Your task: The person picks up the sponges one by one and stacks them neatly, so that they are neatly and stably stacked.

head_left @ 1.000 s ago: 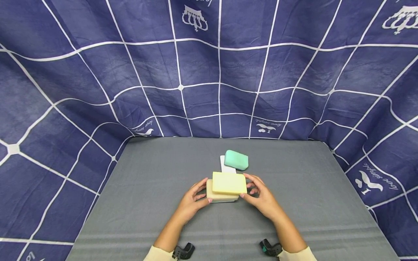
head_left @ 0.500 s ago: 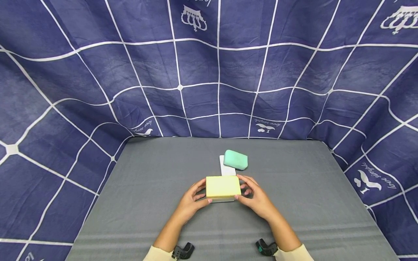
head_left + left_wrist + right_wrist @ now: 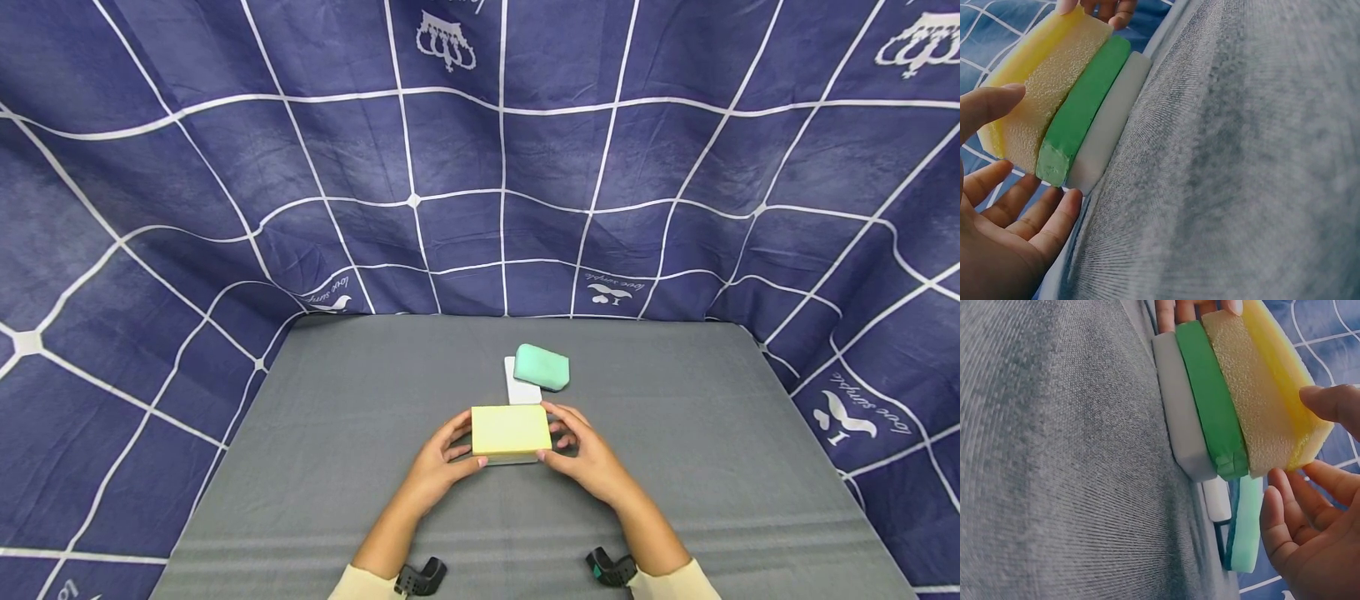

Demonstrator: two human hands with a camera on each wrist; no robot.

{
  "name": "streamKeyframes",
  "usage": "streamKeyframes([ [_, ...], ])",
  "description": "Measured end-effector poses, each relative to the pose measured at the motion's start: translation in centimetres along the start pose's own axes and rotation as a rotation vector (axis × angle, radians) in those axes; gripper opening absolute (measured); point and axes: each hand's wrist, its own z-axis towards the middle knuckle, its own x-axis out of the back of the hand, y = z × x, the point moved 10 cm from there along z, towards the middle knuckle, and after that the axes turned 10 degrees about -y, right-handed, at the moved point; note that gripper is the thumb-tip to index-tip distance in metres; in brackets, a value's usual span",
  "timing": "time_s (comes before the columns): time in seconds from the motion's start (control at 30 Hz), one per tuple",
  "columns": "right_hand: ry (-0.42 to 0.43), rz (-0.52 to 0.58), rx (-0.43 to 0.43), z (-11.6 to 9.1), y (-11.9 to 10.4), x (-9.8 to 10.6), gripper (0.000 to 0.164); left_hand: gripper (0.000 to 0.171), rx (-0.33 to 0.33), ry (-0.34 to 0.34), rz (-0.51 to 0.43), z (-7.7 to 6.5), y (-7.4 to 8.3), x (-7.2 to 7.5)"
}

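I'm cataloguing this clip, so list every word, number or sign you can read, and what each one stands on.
"love simple": blue cloth, right side and back; small, seemingly inverted.
"I": blue cloth, beside a heart, right side and back.
Crowns: blue cloth, upside down, near the top.
Lettering at lower left and top edge: cut off, not fully readable.
Stacked blocks, mint block: no text visible.
No readable numbers.

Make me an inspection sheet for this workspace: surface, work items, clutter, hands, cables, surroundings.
Surface: gray cloth, creased toward the person.
Work items: stack, bottom up: white block, green block, beige layer, yellow layer.
Clutter: mint sponge partly over a white piece, beyond the stack.
Hands: left hand and right hand cup the stack's opposite ends.
Cables: nothing seen.
Surroundings: blue backdrop with white grid lines, behind and at both sides.
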Motion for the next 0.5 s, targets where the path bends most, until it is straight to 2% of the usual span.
streamKeyframes([
  [0.23, -0.011, 0.022, 0.020, 0.0, 0.0, 0.0, 0.073, 0.094, -0.030, -0.016, 0.009, 0.0, 0.4, -0.1],
  [0.5, -0.008, 0.040, 0.004, 0.1, 0.2, 0.0, 0.066, 0.078, -0.077, -0.022, 0.018, -0.2, 1.2, -0.2],
])
